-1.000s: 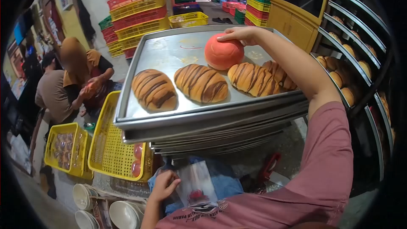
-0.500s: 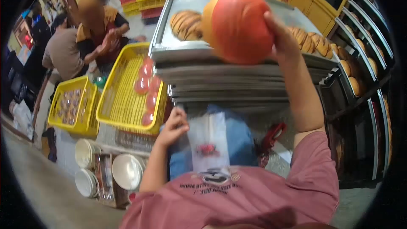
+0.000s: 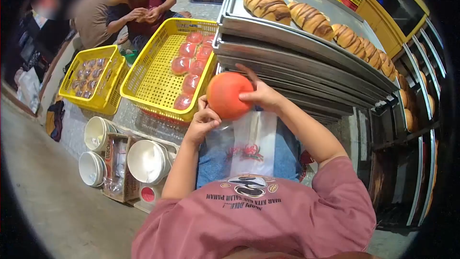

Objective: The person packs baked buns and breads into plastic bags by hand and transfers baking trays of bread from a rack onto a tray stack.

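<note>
My right hand [image 3: 261,97] grips a round, glossy red-orange bun [image 3: 229,95], its thumb pressed into the near side and a finger stretched out above. At the bun's lower left, my left hand [image 3: 202,123] has its fingers curled against the edge, thumb below. Whether it also pinches clear film cannot be made out. Under the bun, a clear plastic bag [image 3: 253,151] with red print lies across my lap. Several red buns in clear wrapping [image 3: 190,84] sit along the right side of a yellow crate [image 3: 132,77], left of my hands.
Ahead stands a pile of metal trays [image 3: 306,74]; the top one bears several chocolate-striped breads [image 3: 309,18]. A bread rack [image 3: 407,136] rises at right. White buckets [image 3: 146,160] and a smaller yellow crate [image 3: 91,97] are at left. Another person [image 3: 143,7] sits beyond the crates.
My right hand has brought the bun down and left from above the top tray to over my lap. My left hand has risen to meet it. The view has shifted.
</note>
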A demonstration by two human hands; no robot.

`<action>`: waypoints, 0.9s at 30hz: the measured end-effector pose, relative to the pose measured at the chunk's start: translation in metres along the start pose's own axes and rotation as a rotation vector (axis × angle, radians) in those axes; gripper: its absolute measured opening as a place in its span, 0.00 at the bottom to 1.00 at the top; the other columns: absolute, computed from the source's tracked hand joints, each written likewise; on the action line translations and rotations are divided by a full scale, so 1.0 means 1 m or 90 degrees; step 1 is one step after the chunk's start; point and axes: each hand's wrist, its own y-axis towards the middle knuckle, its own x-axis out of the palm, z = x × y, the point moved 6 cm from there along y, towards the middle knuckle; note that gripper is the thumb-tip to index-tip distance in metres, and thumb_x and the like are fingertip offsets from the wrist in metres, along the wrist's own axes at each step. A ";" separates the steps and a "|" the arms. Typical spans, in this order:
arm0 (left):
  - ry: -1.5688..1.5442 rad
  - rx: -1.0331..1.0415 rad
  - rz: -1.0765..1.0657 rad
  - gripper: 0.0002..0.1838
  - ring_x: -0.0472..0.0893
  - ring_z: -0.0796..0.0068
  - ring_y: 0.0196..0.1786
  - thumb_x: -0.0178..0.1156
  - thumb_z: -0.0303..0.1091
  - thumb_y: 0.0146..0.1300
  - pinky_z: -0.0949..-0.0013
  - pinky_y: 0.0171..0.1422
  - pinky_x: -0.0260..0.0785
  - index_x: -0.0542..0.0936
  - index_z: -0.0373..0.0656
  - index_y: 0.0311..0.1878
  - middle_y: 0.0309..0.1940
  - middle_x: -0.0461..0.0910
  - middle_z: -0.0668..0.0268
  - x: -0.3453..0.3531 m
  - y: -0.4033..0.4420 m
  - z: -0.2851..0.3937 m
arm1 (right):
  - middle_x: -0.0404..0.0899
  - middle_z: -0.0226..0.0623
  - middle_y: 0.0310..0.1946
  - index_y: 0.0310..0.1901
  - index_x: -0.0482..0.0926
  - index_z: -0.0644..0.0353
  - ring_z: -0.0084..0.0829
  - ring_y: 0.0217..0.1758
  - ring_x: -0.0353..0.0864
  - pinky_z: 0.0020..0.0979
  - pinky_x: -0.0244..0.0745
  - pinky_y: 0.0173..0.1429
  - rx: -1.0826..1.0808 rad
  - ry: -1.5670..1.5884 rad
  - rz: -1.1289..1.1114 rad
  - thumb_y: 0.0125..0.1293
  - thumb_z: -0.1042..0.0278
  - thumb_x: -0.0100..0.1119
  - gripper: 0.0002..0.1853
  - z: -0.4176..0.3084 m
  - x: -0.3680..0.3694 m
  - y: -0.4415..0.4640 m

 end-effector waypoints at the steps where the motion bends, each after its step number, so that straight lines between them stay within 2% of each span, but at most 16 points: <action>1: 0.012 0.133 0.036 0.07 0.54 0.71 0.64 0.69 0.32 0.43 0.64 0.63 0.47 0.79 0.46 0.23 0.56 0.64 0.64 -0.001 0.000 0.014 | 0.64 0.38 0.56 0.63 0.54 0.55 0.32 0.60 0.62 0.33 0.58 0.64 -0.017 -0.140 -0.029 0.46 0.64 0.69 0.43 -0.001 -0.002 -0.001; 2: 0.029 0.130 0.010 0.06 0.55 0.70 0.61 0.68 0.31 0.45 0.65 0.65 0.46 0.79 0.48 0.24 0.56 0.53 0.68 -0.003 0.001 0.011 | 0.62 0.40 0.57 0.63 0.54 0.57 0.32 0.61 0.60 0.32 0.54 0.66 0.011 -0.213 -0.068 0.45 0.60 0.69 0.45 0.001 -0.003 -0.003; 7: 0.016 0.115 -0.006 0.06 0.55 0.71 0.60 0.68 0.32 0.45 0.65 0.65 0.45 0.79 0.48 0.24 0.55 0.53 0.68 0.005 0.005 0.013 | 0.58 0.38 0.61 0.64 0.53 0.58 0.29 0.61 0.60 0.31 0.53 0.65 0.049 -0.248 -0.122 0.45 0.54 0.67 0.46 0.016 -0.005 0.000; 9: 0.042 0.117 0.021 0.06 0.55 0.73 0.60 0.68 0.32 0.44 0.66 0.64 0.46 0.79 0.48 0.24 0.54 0.54 0.68 0.003 0.007 0.010 | 0.61 0.37 0.59 0.63 0.56 0.57 0.29 0.59 0.63 0.31 0.56 0.64 0.004 -0.168 -0.039 0.48 0.54 0.66 0.42 0.014 -0.005 0.005; 11: 0.049 0.111 0.015 0.06 0.58 0.74 0.57 0.69 0.32 0.43 0.67 0.63 0.48 0.79 0.48 0.24 0.53 0.55 0.69 0.002 0.008 0.010 | 0.66 0.37 0.56 0.60 0.63 0.56 0.29 0.57 0.66 0.31 0.58 0.62 0.043 -0.170 -0.071 0.48 0.55 0.65 0.37 0.009 0.000 0.005; 13: 0.056 0.106 0.014 0.07 0.61 0.76 0.53 0.69 0.32 0.42 0.68 0.61 0.50 0.80 0.48 0.24 0.53 0.55 0.69 0.004 0.006 0.015 | 0.70 0.37 0.53 0.57 0.67 0.56 0.29 0.56 0.67 0.31 0.59 0.62 0.063 -0.252 -0.200 0.48 0.55 0.66 0.34 0.008 0.007 0.004; 14: 0.086 0.081 0.001 0.06 0.62 0.78 0.49 0.69 0.32 0.42 0.70 0.58 0.52 0.80 0.48 0.24 0.52 0.55 0.69 0.009 0.005 0.016 | 0.73 0.36 0.50 0.55 0.70 0.54 0.28 0.53 0.70 0.30 0.62 0.58 0.028 -0.309 -0.249 0.53 0.55 0.62 0.28 0.005 0.009 0.003; 16: 0.159 0.087 -0.028 0.06 0.63 0.83 0.38 0.69 0.32 0.42 0.74 0.51 0.57 0.80 0.47 0.24 0.50 0.57 0.69 0.018 0.005 0.021 | 0.74 0.37 0.48 0.55 0.70 0.53 0.29 0.51 0.71 0.30 0.64 0.56 0.068 -0.372 -0.337 0.52 0.55 0.62 0.28 0.008 0.015 -0.001; 17: 0.199 0.101 -0.079 0.06 0.63 0.82 0.39 0.68 0.32 0.42 0.74 0.50 0.56 0.81 0.47 0.24 0.49 0.57 0.68 0.023 0.005 0.024 | 0.75 0.38 0.47 0.55 0.70 0.53 0.31 0.49 0.73 0.31 0.66 0.54 0.104 -0.439 -0.417 0.52 0.54 0.63 0.28 0.013 0.022 -0.004; 18: 0.199 0.092 -0.114 0.06 0.63 0.82 0.38 0.68 0.32 0.42 0.74 0.50 0.56 0.81 0.47 0.24 0.48 0.57 0.68 0.028 0.004 0.025 | 0.75 0.41 0.45 0.53 0.71 0.61 0.33 0.49 0.73 0.31 0.65 0.56 0.063 -0.502 -0.466 0.49 0.55 0.66 0.30 0.013 0.032 -0.006; 19: 0.198 0.082 -0.150 0.06 0.63 0.82 0.38 0.68 0.33 0.43 0.74 0.50 0.56 0.81 0.47 0.24 0.47 0.57 0.68 0.033 0.003 0.028 | 0.73 0.43 0.46 0.54 0.69 0.61 0.37 0.50 0.72 0.33 0.66 0.53 0.077 -0.522 -0.549 0.49 0.52 0.66 0.33 0.007 0.049 -0.011; 21: 0.165 0.064 -0.155 0.07 0.62 0.79 0.43 0.69 0.34 0.42 0.72 0.53 0.54 0.80 0.46 0.24 0.45 0.56 0.67 0.034 -0.001 0.034 | 0.71 0.41 0.48 0.57 0.66 0.55 0.39 0.52 0.70 0.34 0.65 0.54 -0.083 -0.533 -0.573 0.51 0.48 0.63 0.34 0.006 0.056 -0.018; 22: 0.133 0.099 -0.126 0.07 0.61 0.77 0.45 0.69 0.34 0.42 0.71 0.54 0.52 0.80 0.46 0.23 0.44 0.56 0.67 0.028 -0.002 0.042 | 0.68 0.40 0.48 0.58 0.65 0.56 0.37 0.54 0.66 0.34 0.63 0.56 -0.061 -0.531 -0.523 0.48 0.49 0.65 0.36 -0.009 0.058 -0.014; 23: 0.101 0.137 -0.099 0.08 0.59 0.76 0.48 0.69 0.35 0.42 0.70 0.56 0.50 0.80 0.46 0.23 0.44 0.56 0.66 0.022 -0.003 0.050 | 0.70 0.39 0.45 0.52 0.69 0.58 0.35 0.49 0.71 0.32 0.66 0.52 -0.065 -0.475 -0.377 0.46 0.50 0.67 0.33 -0.021 0.054 -0.008; 25: 0.105 0.140 -0.072 0.08 0.56 0.73 0.51 0.69 0.36 0.42 0.68 0.57 0.48 0.80 0.45 0.23 0.43 0.55 0.66 0.018 -0.007 0.067 | 0.73 0.40 0.40 0.44 0.73 0.60 0.32 0.41 0.75 0.31 0.69 0.46 0.010 -0.389 -0.275 0.46 0.52 0.67 0.27 -0.014 0.049 0.000; 27: 0.175 0.097 -0.138 0.09 0.58 0.72 0.50 0.69 0.35 0.41 0.69 0.56 0.49 0.80 0.44 0.24 0.41 0.55 0.66 0.029 -0.011 0.075 | 0.75 0.41 0.34 0.39 0.75 0.62 0.32 0.35 0.76 0.31 0.70 0.41 -0.017 -0.448 -0.443 0.50 0.54 0.64 0.21 -0.007 0.085 -0.008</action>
